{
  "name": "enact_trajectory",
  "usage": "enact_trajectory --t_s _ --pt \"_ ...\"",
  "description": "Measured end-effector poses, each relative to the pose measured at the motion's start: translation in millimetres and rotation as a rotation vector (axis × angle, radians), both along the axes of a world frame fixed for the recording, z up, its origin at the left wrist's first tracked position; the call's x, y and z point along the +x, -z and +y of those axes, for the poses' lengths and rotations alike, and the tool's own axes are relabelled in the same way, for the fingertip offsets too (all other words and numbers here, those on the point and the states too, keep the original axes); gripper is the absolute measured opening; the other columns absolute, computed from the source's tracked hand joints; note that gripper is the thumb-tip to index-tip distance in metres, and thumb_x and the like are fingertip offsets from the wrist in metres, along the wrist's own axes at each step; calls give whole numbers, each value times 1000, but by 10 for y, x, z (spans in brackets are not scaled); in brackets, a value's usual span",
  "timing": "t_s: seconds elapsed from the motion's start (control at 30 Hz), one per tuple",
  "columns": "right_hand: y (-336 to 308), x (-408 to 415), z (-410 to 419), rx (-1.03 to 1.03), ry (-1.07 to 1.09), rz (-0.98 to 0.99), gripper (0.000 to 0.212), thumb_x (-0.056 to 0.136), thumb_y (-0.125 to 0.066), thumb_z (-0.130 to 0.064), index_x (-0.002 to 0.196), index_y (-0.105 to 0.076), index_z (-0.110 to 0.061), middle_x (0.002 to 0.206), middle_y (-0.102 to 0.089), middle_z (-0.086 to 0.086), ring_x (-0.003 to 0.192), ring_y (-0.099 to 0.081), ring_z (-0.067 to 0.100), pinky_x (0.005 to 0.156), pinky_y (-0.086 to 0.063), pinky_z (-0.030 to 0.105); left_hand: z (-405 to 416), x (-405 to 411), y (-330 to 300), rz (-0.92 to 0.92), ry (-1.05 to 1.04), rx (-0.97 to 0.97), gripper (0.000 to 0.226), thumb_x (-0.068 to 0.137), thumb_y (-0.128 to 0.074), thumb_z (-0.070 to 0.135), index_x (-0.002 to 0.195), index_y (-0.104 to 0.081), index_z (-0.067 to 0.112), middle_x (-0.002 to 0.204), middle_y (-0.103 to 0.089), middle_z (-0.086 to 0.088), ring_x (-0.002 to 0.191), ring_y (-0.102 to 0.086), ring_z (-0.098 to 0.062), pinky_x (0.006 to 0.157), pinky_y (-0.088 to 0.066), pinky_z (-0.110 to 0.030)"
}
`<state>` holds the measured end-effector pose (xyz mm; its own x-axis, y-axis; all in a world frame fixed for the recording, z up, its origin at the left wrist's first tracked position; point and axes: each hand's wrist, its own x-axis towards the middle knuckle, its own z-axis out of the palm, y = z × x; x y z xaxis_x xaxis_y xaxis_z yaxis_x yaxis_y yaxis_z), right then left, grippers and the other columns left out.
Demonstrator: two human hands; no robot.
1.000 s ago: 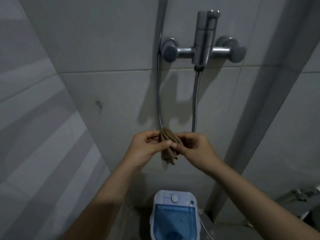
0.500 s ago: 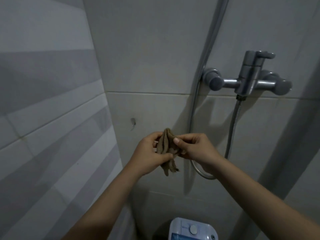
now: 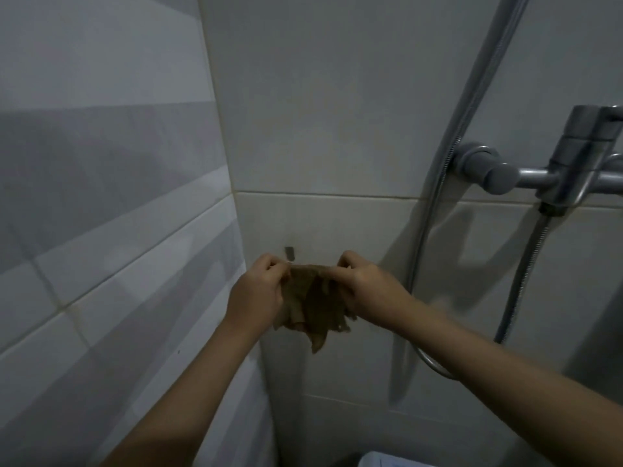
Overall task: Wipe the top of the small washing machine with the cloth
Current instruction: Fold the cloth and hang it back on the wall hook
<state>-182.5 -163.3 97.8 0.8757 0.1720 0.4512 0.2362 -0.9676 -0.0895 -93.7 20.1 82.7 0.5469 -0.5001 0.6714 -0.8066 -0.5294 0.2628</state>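
Note:
A brown cloth (image 3: 315, 303) hangs stretched between both hands in front of the tiled wall. My left hand (image 3: 258, 294) pinches its left top edge, and my right hand (image 3: 365, 288) pinches the right top edge. The cloth's lower part dangles in crumpled folds. Only the white top corner of the small washing machine (image 3: 387, 461) shows at the bottom edge, well below the hands.
A chrome shower mixer (image 3: 539, 170) is mounted on the wall at the right, with a metal hose (image 3: 438, 197) looping down behind my right forearm. A small dark hook (image 3: 290, 252) sits on the wall just above the cloth. Striped tiles cover the left wall (image 3: 101, 197).
The view has swung left and up, so the washing machine has dropped almost out of frame. My hands have pulled apart, spreading the bunched cloth wider.

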Motion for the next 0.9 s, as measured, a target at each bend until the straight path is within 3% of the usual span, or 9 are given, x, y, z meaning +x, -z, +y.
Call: enact_trajectory --t_s 0.07,0.2,0.27,0.33,0.43,0.53,0.6,0.77,0.9 --pt "13 191 37 -154 40 53 41 83 -61 -13 124 -55 -17 92 -53 18 62 -56 35 51 -48 36 -3 147 37 -39 -27 57 21 75 -56 0 88 -72 1 85 -68 -17 62 -64 -30 50 -47 -26" --pt "1 619 99 -307 88 111 57 78 -66 -9 130 -44 -9 106 -49 24 79 -58 39 57 -45 41 -32 484 110 -26 -65 175 35 84 -40 21 94 -69 3 87 -64 -18 66 -63 -33 44 -49 -35" --pt "-18 793 138 -357 136 152 65 79 -67 -12 136 -36 -10 113 -46 23 87 -58 39 64 -48 43 -59 618 131 25 -113 193 28 90 -44 17 100 -64 2 95 -60 -20 76 -62 -37 53 -51 -40" --pt "-34 909 176 -377 178 215 58 86 -60 -14 137 -34 -10 118 -45 23 94 -56 41 70 -49 45 -109 741 167 110 -191 243 28 91 -46 6 117 -58 5 115 -54 -19 94 -59 -37 70 -50 -41" --pt "30 988 218 -356 207 264 41 93 -47 -17 133 -38 -10 118 -48 22 97 -57 41 74 -50 45 -150 854 282 177 -211 317 32 90 -47 2 120 -56 7 121 -50 -19 97 -57 -36 73 -45 -37" --pt "156 1012 223 -275 230 310 44 94 -44 -18 137 -35 -15 119 -48 22 98 -57 42 75 -50 46 -150 899 408 196 -147 237 18 93 -49 15 101 -62 5 100 -54 -15 83 -57 -32 61 -36 -31" --pt "214 994 238 -210 237 335 50 93 -45 -18 141 -29 -18 120 -50 21 98 -58 40 76 -50 44 -151 901 472 227 -130 243 20 91 -50 18 103 -63 9 96 -52 -12 79 -55 -28 60 -35 -30" --pt "252 897 250 -146 268 380 71 87 -55 -19 145 -16 -26 119 -52 18 98 -60 38 73 -49 40 -188 836 442 311 -161 249 27 88 -51 20 112 -64 16 105 -52 -12 93 -56 -33 70 -49 -39" --pt "228 715 245 -108 267 323 67 87 -52 -18 145 -19 -23 120 -46 20 102 -56 40 77 -49 43 -196 698 360 330 -196 281 31 89 -47 23 114 -61 13 116 -48 -16 106 -49 -36 81 -49 -45"
